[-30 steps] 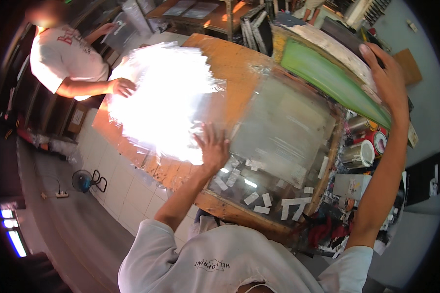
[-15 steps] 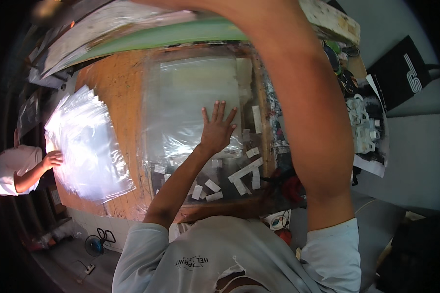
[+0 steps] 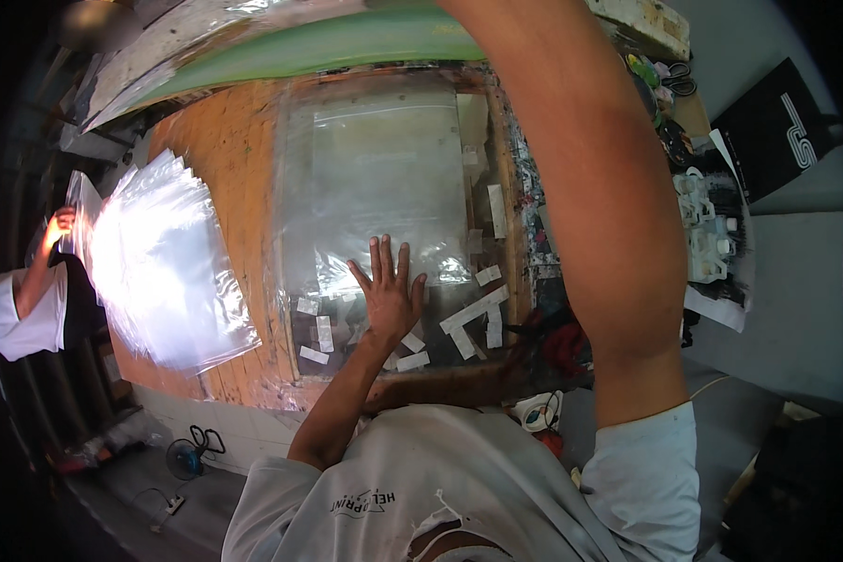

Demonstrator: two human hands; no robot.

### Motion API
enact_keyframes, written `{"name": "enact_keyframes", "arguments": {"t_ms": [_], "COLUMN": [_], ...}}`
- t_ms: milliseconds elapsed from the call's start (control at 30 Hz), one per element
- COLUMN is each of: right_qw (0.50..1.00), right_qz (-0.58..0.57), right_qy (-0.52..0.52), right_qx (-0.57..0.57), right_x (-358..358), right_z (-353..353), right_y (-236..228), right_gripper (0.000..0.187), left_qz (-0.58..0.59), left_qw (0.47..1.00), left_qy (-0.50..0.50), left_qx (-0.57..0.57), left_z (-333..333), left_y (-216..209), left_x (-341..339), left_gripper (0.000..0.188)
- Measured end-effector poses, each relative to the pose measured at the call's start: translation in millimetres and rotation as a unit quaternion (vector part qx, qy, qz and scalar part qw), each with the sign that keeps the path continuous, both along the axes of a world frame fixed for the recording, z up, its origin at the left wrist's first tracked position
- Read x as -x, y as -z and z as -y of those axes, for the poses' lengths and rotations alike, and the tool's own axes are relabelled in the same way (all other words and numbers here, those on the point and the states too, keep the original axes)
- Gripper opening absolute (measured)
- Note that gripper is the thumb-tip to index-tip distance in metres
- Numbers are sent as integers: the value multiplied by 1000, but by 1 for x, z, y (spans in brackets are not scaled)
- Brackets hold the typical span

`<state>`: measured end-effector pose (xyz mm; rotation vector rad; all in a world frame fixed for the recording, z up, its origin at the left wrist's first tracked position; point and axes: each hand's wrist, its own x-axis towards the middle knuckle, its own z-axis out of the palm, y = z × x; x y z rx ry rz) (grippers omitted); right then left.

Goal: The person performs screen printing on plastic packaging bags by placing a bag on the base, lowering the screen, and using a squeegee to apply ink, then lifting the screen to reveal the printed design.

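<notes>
My left hand (image 3: 387, 298) lies flat with fingers spread on the near edge of a clear plastic bag (image 3: 393, 178). The bag rests on a greyish work surface framed in worn wood. Around my wrist and to its right are several small pale tape strips (image 3: 473, 314) stuck to that surface. My right forearm (image 3: 590, 140) reaches up and forward across the right side. Its hand is beyond the top edge, so what it touches is hidden.
A fanned stack of shiny clear bags (image 3: 164, 272) covers the table's left part. Beside it, a co-worker's hand (image 3: 61, 223) holds a clear bag. A long green-edged panel (image 3: 318, 56) spans the far side. White bottles (image 3: 707, 234) and scissors (image 3: 681, 80) are at the right.
My left hand has slid toward me and slightly left, down to the bag's near edge. The co-worker's hand has moved off the stack and up, now with a clear bag.
</notes>
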<state>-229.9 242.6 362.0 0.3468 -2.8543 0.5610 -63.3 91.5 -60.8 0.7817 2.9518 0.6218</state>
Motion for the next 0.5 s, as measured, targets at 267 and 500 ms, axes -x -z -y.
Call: {"name": "enact_keyframes", "arguments": {"t_ms": [267,500], "right_qw": [997,1000], "right_qz": [-83,-14], "right_qy": [-5,-17], "right_qx": [-4,5], "right_x": [-2,-32], "right_z": [3,10], "right_y": [26,18], "right_gripper": [49,45], "left_qz": [-13,5], "left_qw": [1000,996], "left_qy": [21,-2], "left_qx": [-8,-92], "left_z": [7,9], "left_y": [11,-14], "left_x": [-3,-2], "left_gripper": [58,56]}}
